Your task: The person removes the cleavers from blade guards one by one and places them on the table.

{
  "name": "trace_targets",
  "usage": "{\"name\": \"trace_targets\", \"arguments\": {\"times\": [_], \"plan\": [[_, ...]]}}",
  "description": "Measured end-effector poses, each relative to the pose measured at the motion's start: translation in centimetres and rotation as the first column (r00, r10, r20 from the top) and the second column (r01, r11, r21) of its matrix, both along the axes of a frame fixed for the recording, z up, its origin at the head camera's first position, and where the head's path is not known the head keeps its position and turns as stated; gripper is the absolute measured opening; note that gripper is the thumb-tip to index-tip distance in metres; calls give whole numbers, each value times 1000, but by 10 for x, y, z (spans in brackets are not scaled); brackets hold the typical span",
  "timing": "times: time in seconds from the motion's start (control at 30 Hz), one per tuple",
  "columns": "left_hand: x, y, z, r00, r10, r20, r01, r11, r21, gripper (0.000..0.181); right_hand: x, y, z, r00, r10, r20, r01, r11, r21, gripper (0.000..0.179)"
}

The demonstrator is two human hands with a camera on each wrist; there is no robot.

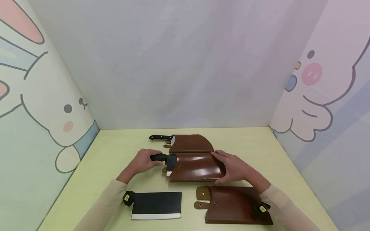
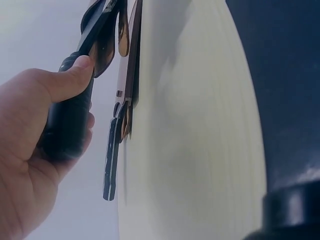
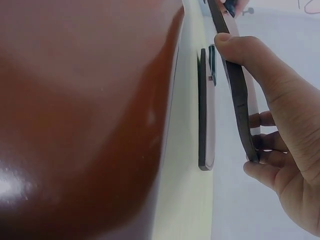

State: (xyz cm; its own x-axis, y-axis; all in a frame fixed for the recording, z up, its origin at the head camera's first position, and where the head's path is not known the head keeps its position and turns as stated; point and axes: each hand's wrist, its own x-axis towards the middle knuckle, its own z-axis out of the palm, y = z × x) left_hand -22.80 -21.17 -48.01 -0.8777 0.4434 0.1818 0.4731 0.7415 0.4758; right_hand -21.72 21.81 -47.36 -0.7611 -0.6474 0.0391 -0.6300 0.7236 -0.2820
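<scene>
With my left hand (image 1: 145, 158) I am gripping the cleaver's black handle (image 1: 158, 157), fingers curled round it and thumb lying along it. With my right hand (image 1: 235, 168) I am grasping the rounded end of the brown sheath (image 1: 196, 166), thumb on its near edge, fingers spread behind. I am holding both above the table (image 1: 245, 139).

What is worrying me is the strip of blade (image 1: 171, 163) showing at the sheath's mouth, its bright cutting edge (image 1: 169, 173) facing six o'clock. If I am tilting the handle, that edge could be biting into the stitched side; if my right fingers are pressing too lightly, the sheath could be slipping off. The strap (image 1: 164, 170) is sticking out by the mouth and might be snagging the steel.

From my left fingers the sheath is lying toward three o'clock; from my right palm it is pointing toward nine, its end filling the gap between thumb and fingers. At its twelve o'clock, just beyond, a sheathed knife (image 1: 192, 143) is resting; at seven, a bare cleaver (image 1: 156, 202); at five, a second sheath (image 1: 228, 205) is sitting, flap unfastened.
</scene>
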Motion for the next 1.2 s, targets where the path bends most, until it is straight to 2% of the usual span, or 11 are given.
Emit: {"name": "trace_targets", "arguments": {"times": [0.23,0.93,1.2], "plan": [[0,-2,2,1000,-5,-9,5,1000,5,36,-3,2,2,999,31,-41,-31,999,-12,116],[2,-5,6,1000,-11,14,11,1000,6,35,-1,4,1,1000,20,8,-20,1000,-15,115],[2,-9,5,1000,21,21,-20,1000,-18,35,0,8,0,1000,7,9,-7,1000,-20,115]]}}
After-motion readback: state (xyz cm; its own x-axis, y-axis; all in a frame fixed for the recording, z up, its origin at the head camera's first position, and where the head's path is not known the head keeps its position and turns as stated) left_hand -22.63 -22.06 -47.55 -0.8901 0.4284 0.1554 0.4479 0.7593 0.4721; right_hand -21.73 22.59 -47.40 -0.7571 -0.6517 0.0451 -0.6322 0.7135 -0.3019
